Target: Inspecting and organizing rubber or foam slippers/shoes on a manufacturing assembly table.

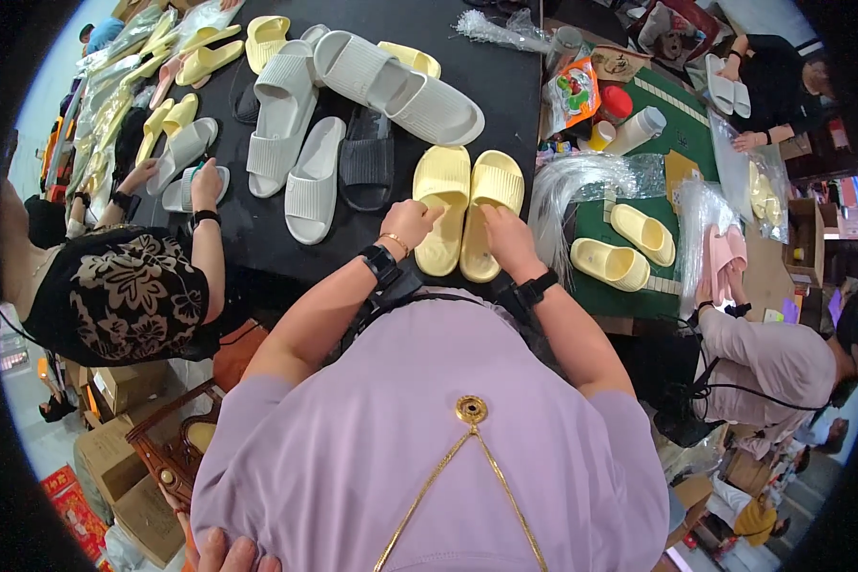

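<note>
Side by side on the black table in front of me lies a pair of pale yellow slide sandals, a left slide (441, 170) and a right slide (497, 178), toes pointing away. My left hand (410, 225) is closed, its fingertips at the open edge of the left slide's strap. Over the right slide, my right hand (508, 238) has its fingers curled at the strap opening, partly hiding them. Just beyond are a black slide (366, 160), a grey slide (315, 181) and a larger grey slide (400, 86) lying across others.
A person at left handles grey slides (183, 153) on the same black table (234, 224). To the right, a green table (582, 214) bears clear plastic bags (567, 181), yellow slides (629, 257) and a white bottle (637, 131). Another person there holds pink slides (725, 253).
</note>
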Available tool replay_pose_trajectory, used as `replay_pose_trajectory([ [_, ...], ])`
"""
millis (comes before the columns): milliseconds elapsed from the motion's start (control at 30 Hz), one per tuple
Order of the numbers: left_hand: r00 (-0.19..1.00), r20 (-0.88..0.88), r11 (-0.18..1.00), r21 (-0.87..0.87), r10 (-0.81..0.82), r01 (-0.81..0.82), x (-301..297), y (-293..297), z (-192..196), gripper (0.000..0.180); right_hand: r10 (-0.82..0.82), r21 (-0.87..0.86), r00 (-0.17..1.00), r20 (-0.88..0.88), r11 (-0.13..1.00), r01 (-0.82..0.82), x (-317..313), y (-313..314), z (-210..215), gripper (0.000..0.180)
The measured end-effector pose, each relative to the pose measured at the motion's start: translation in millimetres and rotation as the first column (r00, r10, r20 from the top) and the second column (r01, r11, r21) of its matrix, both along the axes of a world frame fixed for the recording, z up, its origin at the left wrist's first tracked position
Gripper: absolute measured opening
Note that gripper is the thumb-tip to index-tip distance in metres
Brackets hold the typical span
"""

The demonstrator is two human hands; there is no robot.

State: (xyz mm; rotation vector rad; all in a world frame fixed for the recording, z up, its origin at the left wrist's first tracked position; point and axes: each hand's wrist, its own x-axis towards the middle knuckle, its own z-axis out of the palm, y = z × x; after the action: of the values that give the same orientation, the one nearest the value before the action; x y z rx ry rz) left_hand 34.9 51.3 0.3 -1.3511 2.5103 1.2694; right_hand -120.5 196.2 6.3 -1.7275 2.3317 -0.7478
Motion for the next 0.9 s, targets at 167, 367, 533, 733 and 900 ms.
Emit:
replay_pose_trajectory([
  [167,0.948,-0.271,0.937,-0.258,0.166,-0.237,-5,-18,1,0.035,-0.002,-0.065,0.996,0.091,0.998,0.008,-6,6,12,0.019],
  [367,0.951,-0.254,0.909,-0.329,0.176,-0.257,-34,-62,-16,0.03,-0.236,-0.15,0.956,0.174,0.953,0.263,-49,-18,15,0.016],
  [533,0.989,0.016,0.929,-0.347,0.144,-0.13,-70,-82,-12,0.034,-0.512,0.096,0.853,0.099,0.858,0.504,-91,-44,-4,0.023],
  [733,0.97,0.166,0.958,-0.253,0.177,-0.131,-81,-96,-22,0.032,-0.583,0.444,0.813,-0.002,0.728,0.523,-100,-67,-1,0.041],
  [900,0.948,0.217,0.948,-0.266,0.233,-0.173,-89,-93,-20,0.026,-0.613,0.532,0.79,0.0,0.669,0.519,-114,-82,-6,0.027],
])
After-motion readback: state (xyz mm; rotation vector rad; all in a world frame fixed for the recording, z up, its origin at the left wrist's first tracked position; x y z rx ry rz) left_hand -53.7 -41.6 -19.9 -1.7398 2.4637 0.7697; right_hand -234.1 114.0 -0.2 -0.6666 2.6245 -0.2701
